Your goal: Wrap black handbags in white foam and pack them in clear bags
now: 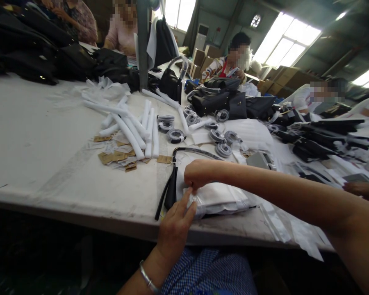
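A black handbag (171, 188) lies at the table's front edge, its body covered in white and clear plastic wrapping (223, 197). Its padded handle (199, 152) arches behind my hands. My left hand (176, 219), with a silver bangle at the wrist, has thumb and index finger on the left end of the wrapping, pinching it. Reaching across from the right, my right hand (197, 174) is closed just above the left fingertips. What the right fingers hold is hidden by the hand itself.
White foam tubes (132, 131) lie on brown and white tags (118, 157) at left centre. Coiled straps (176, 135) sit beyond the handbag. Black bags (212, 100) are heaped behind. A dark post (143, 45) rises from the table. Several people (224, 65) are around it.
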Available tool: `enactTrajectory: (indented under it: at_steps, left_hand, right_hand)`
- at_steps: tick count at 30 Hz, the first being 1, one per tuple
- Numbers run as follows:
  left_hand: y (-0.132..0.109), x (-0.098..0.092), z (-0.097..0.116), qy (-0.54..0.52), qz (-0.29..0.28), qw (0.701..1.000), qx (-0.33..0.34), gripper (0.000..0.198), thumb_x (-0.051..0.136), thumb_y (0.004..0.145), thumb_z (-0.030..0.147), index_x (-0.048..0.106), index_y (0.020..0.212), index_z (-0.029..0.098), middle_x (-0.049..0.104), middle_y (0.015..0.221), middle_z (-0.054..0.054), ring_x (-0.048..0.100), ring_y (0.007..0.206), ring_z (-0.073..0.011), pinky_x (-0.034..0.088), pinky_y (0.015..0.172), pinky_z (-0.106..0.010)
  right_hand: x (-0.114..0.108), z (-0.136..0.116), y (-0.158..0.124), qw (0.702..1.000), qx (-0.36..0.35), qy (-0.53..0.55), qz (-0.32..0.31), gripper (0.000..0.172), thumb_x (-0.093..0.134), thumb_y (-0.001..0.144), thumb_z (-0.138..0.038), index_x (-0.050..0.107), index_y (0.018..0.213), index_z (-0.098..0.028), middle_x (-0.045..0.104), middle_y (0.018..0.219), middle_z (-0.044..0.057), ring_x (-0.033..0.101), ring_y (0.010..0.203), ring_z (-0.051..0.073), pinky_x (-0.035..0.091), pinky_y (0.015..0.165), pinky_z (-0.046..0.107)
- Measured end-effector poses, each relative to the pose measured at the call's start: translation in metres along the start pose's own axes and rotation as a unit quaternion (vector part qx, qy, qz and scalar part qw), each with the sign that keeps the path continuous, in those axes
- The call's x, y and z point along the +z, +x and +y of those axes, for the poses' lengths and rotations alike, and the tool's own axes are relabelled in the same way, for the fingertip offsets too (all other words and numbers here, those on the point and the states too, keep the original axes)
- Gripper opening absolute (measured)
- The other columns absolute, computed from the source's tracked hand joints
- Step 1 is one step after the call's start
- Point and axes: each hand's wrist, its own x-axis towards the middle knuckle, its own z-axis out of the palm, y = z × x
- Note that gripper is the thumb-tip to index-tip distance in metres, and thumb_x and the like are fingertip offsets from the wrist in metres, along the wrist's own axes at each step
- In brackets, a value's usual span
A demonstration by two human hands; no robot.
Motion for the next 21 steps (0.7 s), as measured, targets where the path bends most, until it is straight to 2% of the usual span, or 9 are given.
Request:
enactTrajectory:
  at_steps: [5,8,12,16,21]
  left_hand:
    - [0.001,0.002,-0.004,-0.047,0.033,0.998,0.032,0.041,0.055,0.093,0.008,0.058,0.132,0.018,0.069,0.128,-0.004,0.062,0.117,-0.0189,0.053,0.102,-0.031]
    - [0.001,0.003,-0.004,-0.052,0.038,0.997,0.040,0.040,0.053,0.094,0.009,0.057,0.133,0.017,0.069,0.129,-0.004,0.062,0.116,-0.0181,0.053,0.102,-0.031]
    - [0.001,0.003,-0.004,-0.052,0.035,0.997,0.037,0.042,0.052,0.093,0.005,0.058,0.132,0.018,0.069,0.129,-0.003,0.063,0.116,-0.0173,0.053,0.103,-0.030]
    - [0.000,0.004,-0.004,-0.050,0.032,0.998,0.030,0.045,0.053,0.090,0.002,0.058,0.132,0.018,0.068,0.130,-0.002,0.062,0.117,-0.0174,0.053,0.103,-0.030]
    - [0.001,0.004,-0.005,-0.046,0.031,0.998,0.033,0.044,0.052,0.091,0.003,0.058,0.132,0.017,0.068,0.130,-0.002,0.062,0.117,-0.0175,0.053,0.103,-0.030]
  right_hand:
    - [-0.009,-0.001,0.001,0.999,0.003,-0.002,-0.035,0.024,0.079,0.073,-0.043,0.080,0.089,-0.026,0.074,0.075,0.000,0.060,0.066,0.015,0.029,0.058,0.027]
    - [-0.016,-0.001,0.006,0.998,-0.010,-0.016,-0.062,0.019,0.079,0.074,-0.043,0.080,0.078,-0.024,0.072,0.068,-0.002,0.058,0.061,0.014,0.029,0.058,0.026]
    - [-0.020,0.001,0.017,0.995,-0.017,-0.027,-0.094,0.024,0.079,0.073,-0.044,0.077,0.063,-0.022,0.069,0.059,-0.003,0.056,0.057,0.012,0.029,0.058,0.026]
    - [-0.018,0.005,0.022,0.996,-0.027,-0.031,-0.076,0.025,0.079,0.073,-0.045,0.076,0.060,-0.023,0.069,0.057,-0.004,0.056,0.054,0.012,0.029,0.058,0.026]
    - [-0.014,0.010,0.022,0.999,-0.028,-0.023,-0.034,0.022,0.082,0.069,-0.047,0.079,0.069,-0.026,0.070,0.059,-0.004,0.058,0.055,0.013,0.028,0.058,0.027]
